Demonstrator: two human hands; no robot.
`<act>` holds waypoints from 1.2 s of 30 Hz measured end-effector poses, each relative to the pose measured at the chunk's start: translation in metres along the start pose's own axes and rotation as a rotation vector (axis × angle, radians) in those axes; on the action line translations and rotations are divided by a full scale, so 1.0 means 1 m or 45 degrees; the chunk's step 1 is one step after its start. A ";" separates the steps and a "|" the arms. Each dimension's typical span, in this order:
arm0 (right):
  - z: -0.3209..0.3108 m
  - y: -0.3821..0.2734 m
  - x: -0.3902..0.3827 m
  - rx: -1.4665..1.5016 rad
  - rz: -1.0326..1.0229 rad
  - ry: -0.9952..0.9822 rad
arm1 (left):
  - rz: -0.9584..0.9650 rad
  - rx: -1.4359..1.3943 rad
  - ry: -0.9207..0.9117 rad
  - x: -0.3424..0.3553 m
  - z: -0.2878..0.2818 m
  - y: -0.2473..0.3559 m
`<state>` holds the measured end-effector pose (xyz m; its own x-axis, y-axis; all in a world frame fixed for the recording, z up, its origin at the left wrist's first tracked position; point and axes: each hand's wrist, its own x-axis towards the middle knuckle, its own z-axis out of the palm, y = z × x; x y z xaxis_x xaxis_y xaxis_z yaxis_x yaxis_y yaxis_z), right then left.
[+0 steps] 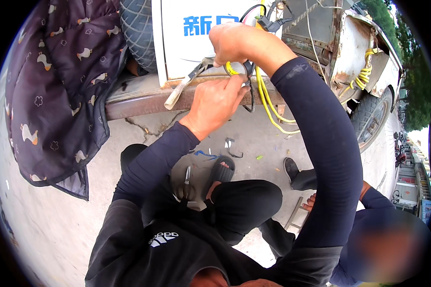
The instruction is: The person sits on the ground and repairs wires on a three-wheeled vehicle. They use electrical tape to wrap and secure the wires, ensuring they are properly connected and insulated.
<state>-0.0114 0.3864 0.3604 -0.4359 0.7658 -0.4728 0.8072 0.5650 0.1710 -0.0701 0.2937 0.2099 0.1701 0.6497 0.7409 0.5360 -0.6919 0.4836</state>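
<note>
Head view: fisheye look down on a person in dark sleeves at work at the edge of a cart; clock directions run from the picture's centre.
Left hand (213,103): just above centre toward 12 o'clock, thumb and fingertips drawn together, pinching the lower edge of a tape roll.
Tape roll (231,69): at 12 o'clock, yellow-faced, between the two hands and in front of a white panel (175,52).
Right hand (234,40): farther out at 12 o'clock, bent over from the right with fingers curled downward; its fingertips are partly hidden, so I cannot tell what it grips.
Flat tool (178,92): at 11 o'clock, pale-ended, slanting up toward the right hand's fingertips; its exact kind is unclear.
Yellow cables (265,98): at 2 o'clock, hanging in loops beside the tape roll.
Black connector (271,25): at 1 o'clock, above the right forearm.
Quilted cover (57,95): toward 10 o'clock, dark with white ducks, draped near a tyre (139,36) at 11.
Scissors (187,176): at 7 o'clock, low between the person's legs, blades pointing up the picture.
Co-worker (378,201): at 4 o'clock, dark-sleeved, beside the right arm.
</note>
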 end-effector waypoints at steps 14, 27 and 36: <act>0.179 -0.005 -0.091 1.526 0.415 1.545 | -0.163 -0.131 -0.129 0.040 0.017 0.012; 0.211 0.028 -0.112 1.066 0.690 1.713 | -0.536 -0.195 -0.378 0.069 0.035 0.068; 0.203 0.025 -0.123 1.382 0.676 1.609 | -0.791 -0.662 -0.483 0.056 0.044 0.046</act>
<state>0.1432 0.2434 0.2471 0.3520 0.8294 0.4339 0.5996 0.1561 -0.7849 0.0003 0.3120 0.2536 0.2851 0.9515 0.1154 0.1959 -0.1757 0.9648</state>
